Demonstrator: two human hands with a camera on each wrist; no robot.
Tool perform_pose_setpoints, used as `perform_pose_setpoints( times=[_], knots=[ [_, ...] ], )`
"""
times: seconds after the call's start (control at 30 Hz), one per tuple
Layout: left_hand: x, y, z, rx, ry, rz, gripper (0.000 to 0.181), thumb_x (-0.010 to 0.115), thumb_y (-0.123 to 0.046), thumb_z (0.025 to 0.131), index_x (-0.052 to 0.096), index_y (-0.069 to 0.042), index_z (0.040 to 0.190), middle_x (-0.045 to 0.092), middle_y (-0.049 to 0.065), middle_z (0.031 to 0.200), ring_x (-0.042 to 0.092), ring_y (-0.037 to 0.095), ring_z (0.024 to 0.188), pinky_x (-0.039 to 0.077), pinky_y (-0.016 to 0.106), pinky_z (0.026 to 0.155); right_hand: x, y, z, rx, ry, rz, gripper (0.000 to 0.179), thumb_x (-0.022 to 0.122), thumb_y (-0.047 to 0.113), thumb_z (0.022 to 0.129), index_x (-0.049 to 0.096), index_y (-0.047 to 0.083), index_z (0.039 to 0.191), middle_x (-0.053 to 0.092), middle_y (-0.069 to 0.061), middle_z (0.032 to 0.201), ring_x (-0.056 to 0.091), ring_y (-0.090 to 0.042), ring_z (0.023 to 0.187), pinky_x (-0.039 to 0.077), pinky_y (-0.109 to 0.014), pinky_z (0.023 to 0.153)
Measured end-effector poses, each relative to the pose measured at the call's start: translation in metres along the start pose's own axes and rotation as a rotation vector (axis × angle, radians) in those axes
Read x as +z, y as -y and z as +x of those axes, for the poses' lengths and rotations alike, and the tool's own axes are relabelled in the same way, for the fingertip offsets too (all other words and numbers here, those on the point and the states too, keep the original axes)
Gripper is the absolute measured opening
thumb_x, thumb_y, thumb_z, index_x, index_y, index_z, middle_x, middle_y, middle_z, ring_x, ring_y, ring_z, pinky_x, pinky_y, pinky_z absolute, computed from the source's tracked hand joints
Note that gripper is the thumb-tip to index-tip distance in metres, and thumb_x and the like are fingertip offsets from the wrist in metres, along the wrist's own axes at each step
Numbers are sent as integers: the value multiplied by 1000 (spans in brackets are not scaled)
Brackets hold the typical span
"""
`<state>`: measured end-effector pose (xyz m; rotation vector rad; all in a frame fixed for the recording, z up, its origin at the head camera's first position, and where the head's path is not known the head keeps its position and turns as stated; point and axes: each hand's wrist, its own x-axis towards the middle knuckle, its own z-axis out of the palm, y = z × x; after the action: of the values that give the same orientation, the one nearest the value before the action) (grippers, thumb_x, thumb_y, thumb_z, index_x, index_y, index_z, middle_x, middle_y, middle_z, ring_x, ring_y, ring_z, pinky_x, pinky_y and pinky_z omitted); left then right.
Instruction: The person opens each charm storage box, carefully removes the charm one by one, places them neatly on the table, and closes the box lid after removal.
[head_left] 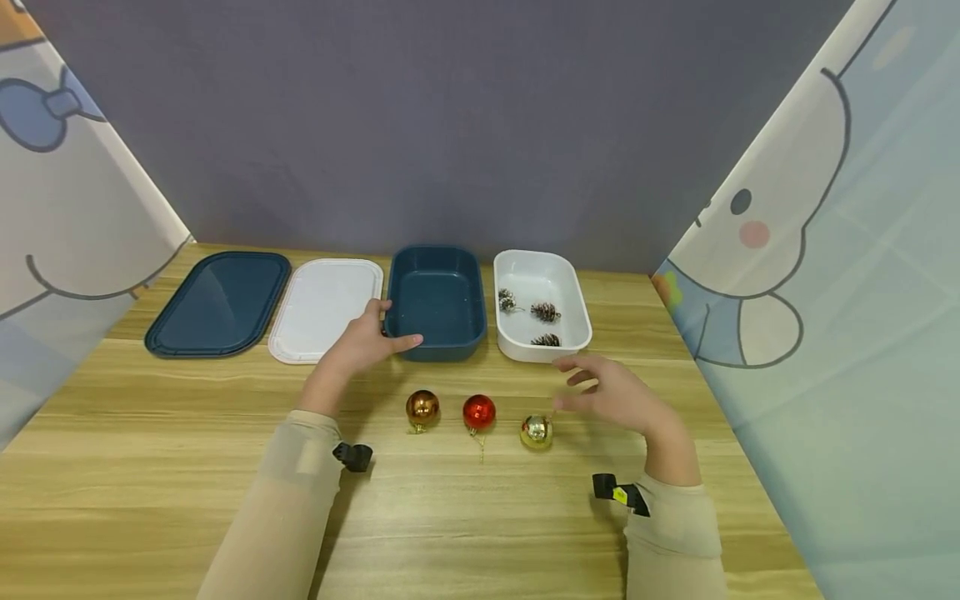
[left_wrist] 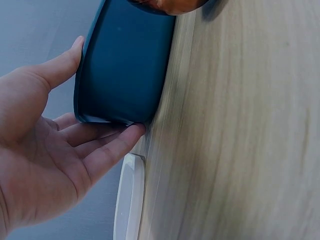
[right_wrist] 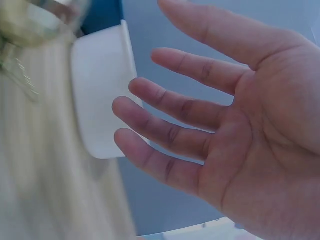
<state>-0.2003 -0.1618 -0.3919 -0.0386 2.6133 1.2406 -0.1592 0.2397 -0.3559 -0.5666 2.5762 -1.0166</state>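
My left hand (head_left: 365,340) holds the dark blue box (head_left: 437,352) at its near left corner. In the left wrist view the thumb lies at the rim of the box and the other fingers reach along its side wall. To the right stands a white box (head_left: 543,353) with pine cones (head_left: 545,312) inside. My right hand (head_left: 611,394) hovers in front of the white box, fingers spread and slightly bent, palm bare. Nearest to it is a gold bauble (head_left: 536,432). A red bauble (head_left: 478,412) and a copper-brown bauble (head_left: 423,407) lie further left.
On the left, a dark blue lid (head_left: 219,304) and a white lid (head_left: 327,310) lie flat on the wooden table (head_left: 465,533). Behind the boxes rises a grey wall (head_left: 450,125). Cartoon-printed panels flank the table on both sides.
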Motion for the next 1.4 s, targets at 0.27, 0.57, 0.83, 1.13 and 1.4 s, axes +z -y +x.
perform_pose_setpoints(
  times=[0.27, 0.57, 0.83, 1.13, 1.4],
  knots=[
    [1, 2, 2, 1, 1, 4, 102, 72, -47, 102, 8, -3, 170, 33, 37, 166, 37, 52, 154, 40, 66, 122, -26, 10, 12, 9, -43, -126, 64, 80, 27, 97, 55, 6, 152, 58, -23, 152, 58, -45, 137, 54, -60, 107],
    [2, 2, 1, 6, -1, -6, 104, 73, -47, 101, 8, -4, 170, 34, 37, 166, 36, 52, 155, 39, 65, 122, -46, -9, 46, 77, -83, -215, 101, 82, 43, 93, 27, 2, 167, 30, -34, 169, 32, -57, 155, 32, -71, 124],
    [4, 1, 1, 6, -1, -10, 104, 73, -48, 101, 9, -4, 170, 31, 36, 168, 34, 51, 156, 38, 66, 123, -35, -50, 74, 111, -24, -159, 131, 81, 61, 87, -6, 10, 172, 5, -32, 174, 16, -55, 160, 21, -73, 127],
    [3, 0, 0, 1, 0, -5, 105, 73, -50, 100, 9, -5, 170, 31, 35, 168, 35, 52, 155, 38, 66, 123, -32, -67, 81, 149, 46, -57, 136, 76, 64, 91, -24, 14, 168, -9, -28, 177, 8, -55, 163, 16, -71, 129],
    [2, 0, 0, -9, 0, -6, 104, 72, -48, 101, 7, -5, 170, 29, 35, 169, 33, 52, 156, 36, 67, 124, -31, -64, 84, 192, 55, -17, 125, 63, 70, 96, -29, 23, 167, -12, -20, 179, 6, -49, 165, 15, -68, 131]
  ],
)
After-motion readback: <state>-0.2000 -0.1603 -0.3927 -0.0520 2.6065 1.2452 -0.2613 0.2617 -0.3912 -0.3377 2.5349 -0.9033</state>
